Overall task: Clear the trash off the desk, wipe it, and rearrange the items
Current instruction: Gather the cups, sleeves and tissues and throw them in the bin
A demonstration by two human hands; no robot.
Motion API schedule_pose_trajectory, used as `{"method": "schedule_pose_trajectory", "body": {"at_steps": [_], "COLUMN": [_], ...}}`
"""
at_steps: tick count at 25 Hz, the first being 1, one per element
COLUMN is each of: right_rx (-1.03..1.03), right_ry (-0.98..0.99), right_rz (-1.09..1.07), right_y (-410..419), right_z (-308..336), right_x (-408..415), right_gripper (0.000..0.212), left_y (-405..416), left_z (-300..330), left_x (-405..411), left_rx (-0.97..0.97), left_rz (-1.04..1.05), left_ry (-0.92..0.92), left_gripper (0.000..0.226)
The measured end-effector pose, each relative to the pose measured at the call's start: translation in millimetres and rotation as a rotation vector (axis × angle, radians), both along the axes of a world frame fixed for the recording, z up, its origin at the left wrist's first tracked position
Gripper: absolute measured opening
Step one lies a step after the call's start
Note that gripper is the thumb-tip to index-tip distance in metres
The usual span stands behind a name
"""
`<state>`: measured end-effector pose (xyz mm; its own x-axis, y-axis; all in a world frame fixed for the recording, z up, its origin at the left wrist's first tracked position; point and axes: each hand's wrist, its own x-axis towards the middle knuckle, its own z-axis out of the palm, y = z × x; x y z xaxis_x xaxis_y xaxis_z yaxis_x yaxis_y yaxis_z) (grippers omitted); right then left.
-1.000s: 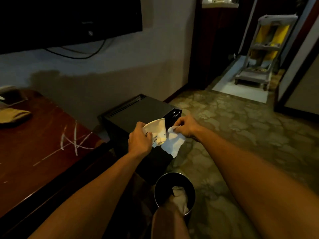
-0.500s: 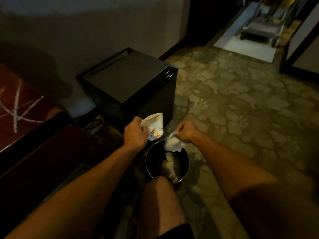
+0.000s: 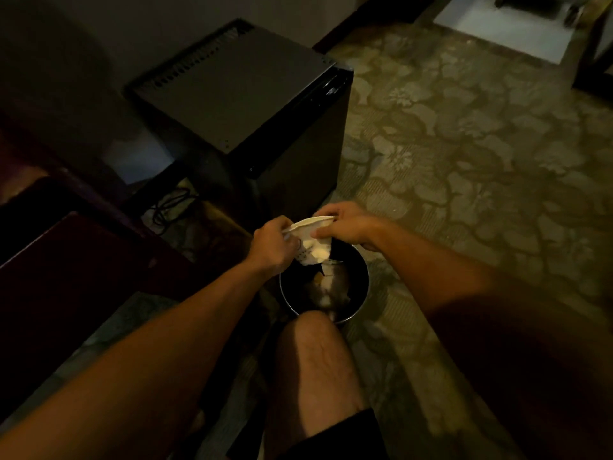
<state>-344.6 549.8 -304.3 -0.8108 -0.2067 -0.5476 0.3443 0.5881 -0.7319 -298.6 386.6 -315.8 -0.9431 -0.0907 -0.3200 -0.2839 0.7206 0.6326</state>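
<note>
A white paper cup (image 3: 313,245) with small print is held over the far rim of a round metal waste bin (image 3: 360,298) on the floor. My left hand (image 3: 272,245) grips the cup's left side. My right hand (image 3: 346,225) pinches the cup's rim from the right. White crumpled paper (image 3: 326,290) lies inside the bin. The dark wooden desk (image 3: 66,267) is at the left, mostly in shadow. My bare knee (image 3: 315,353) covers the bin's near rim.
A black mini fridge (image 3: 238,94) stands just behind the bin, against the wall. Dark cables (image 3: 169,204) lie on the floor between fridge and desk. Floral patterned carpet (image 3: 464,144) stretches to the right. A bright doorway area (image 3: 504,24) shows at the top right.
The crumpled tissue has left my right hand, which now holds the cup's rim. Both hands have come together over the bin, and my view has tilted further down.
</note>
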Motion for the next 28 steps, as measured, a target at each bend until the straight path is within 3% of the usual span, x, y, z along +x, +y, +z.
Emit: {"method": "schedule_pose_trajectory", "body": {"at_steps": [3, 7, 10, 14, 19, 28], "right_rx": [0.132, 0.321, 0.359, 0.368, 0.429, 0.661], "right_ry": [0.044, 0.028, 0.052, 0.166, 0.303, 0.648], "right_rz": [0.051, 0.101, 0.105, 0.161, 0.313, 0.5], "right_y": [-1, 16, 29, 29, 14, -37], "right_z": [-10, -29, -19, 26, 87, 190], "right_x": [4, 12, 10, 8, 10, 12], "right_gripper": [0.023, 0.054, 0.048, 0.037, 0.053, 0.067], "left_y": [8, -1, -8, -11, -13, -48], "left_z": [-6, -10, 2, 34, 91, 198], "left_x": [1, 1, -1, -3, 1, 19], "left_rx": [-0.024, -0.169, -0.204, -0.23, -0.336, -0.673], "left_rz": [-0.032, -0.098, -0.134, -0.189, -0.262, -0.293], "left_ry": [-0.041, -0.127, -0.133, -0.107, -0.052, 0.269], "left_gripper": [0.021, 0.051, 0.055, 0.06, 0.063, 0.063]}}
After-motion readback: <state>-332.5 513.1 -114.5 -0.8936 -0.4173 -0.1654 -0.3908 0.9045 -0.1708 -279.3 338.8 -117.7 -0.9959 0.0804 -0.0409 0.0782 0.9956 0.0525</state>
